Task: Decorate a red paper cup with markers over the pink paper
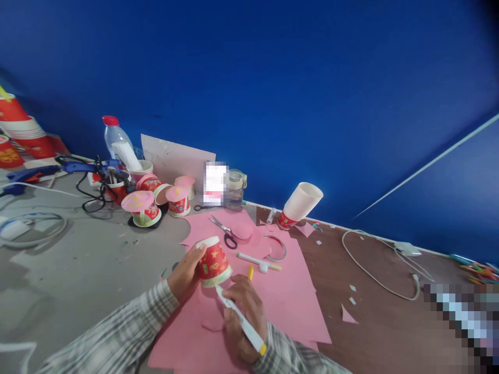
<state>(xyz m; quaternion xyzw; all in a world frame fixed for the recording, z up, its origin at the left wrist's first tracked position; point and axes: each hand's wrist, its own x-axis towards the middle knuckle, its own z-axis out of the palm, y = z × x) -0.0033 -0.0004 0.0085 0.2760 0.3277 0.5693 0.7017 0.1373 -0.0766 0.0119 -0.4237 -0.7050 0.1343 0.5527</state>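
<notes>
My left hand (187,274) is wrapped round a red patterned paper cup (213,263) that stands upside down on a pink paper sheet (280,301). My right hand (244,317) grips a white marker with a yellow end (240,321); its tip touches the sheet at the cup's rim. Just beyond the cup lie scissors (224,232), a capped white marker (258,262) and a pink paper ring (277,248).
Several cups topped with pink paper (142,206) stand at the back left by a glue gun (78,167), a plastic bottle (115,136) and a glass jar (235,189). A tilted stack of paper cups (301,203) and a white cable (374,270) lie to the right.
</notes>
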